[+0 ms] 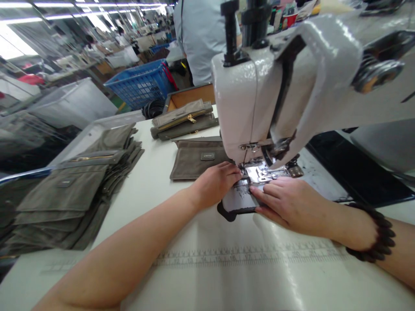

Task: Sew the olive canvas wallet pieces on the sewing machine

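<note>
A white sewing machine (238,108) stands over the table, its needle area close to my fingertips. My left hand (218,183) is closed, with its fingers pressed together at the right end of an olive fabric pouch piece (191,162) that bears a small label. The hand and machine head hide that end of the piece. Across the shiny metal needle plate (256,172), my right hand (285,198) lies with fingers stretched out and fingertips on the plate's front part. I see no cloth in it. A dark beaded bracelet is on the right wrist.
At left lies a stack of olive fabric pieces (65,190). Folded pieces with gold zippers (184,121) lie behind the pouch piece. A ruler scale (227,258) runs along the table front. Beyond are a blue crate (139,82) and a person in light clothing (202,39).
</note>
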Motion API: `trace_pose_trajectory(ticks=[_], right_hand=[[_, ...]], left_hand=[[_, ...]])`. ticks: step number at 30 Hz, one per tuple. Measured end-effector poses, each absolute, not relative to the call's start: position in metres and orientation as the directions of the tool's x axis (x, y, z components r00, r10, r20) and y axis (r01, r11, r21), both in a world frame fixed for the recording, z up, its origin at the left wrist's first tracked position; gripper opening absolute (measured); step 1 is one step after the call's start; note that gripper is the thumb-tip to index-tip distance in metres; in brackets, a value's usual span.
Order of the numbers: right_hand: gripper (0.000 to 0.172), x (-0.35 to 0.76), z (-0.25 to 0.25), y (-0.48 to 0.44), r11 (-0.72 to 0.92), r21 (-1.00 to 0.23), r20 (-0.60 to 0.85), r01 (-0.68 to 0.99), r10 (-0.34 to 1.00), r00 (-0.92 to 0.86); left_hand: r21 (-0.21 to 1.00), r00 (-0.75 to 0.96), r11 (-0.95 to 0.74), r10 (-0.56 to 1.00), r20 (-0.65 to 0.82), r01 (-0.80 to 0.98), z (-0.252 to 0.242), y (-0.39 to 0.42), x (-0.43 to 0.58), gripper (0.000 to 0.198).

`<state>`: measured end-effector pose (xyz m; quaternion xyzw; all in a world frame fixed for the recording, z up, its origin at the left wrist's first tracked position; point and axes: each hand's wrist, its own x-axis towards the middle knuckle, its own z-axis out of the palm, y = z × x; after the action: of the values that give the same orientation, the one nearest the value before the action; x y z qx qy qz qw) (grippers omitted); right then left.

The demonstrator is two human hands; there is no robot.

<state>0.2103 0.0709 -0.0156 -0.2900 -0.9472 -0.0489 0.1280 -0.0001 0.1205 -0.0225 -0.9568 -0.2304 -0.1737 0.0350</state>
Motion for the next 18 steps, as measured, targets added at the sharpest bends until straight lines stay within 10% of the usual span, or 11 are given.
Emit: trace_pose_trajectory(ticks=[18], right_hand=[[0.037, 0.2088, -0.0147, 0.0721, 0.83, 0.014, 0.261, 0.558, 0.535, -0.803]], left_hand=[[0.003, 0.811, -0.858, 0.486, 0.327, 0.513, -0.0189, 0.1257, 0.0048, 0.016]])
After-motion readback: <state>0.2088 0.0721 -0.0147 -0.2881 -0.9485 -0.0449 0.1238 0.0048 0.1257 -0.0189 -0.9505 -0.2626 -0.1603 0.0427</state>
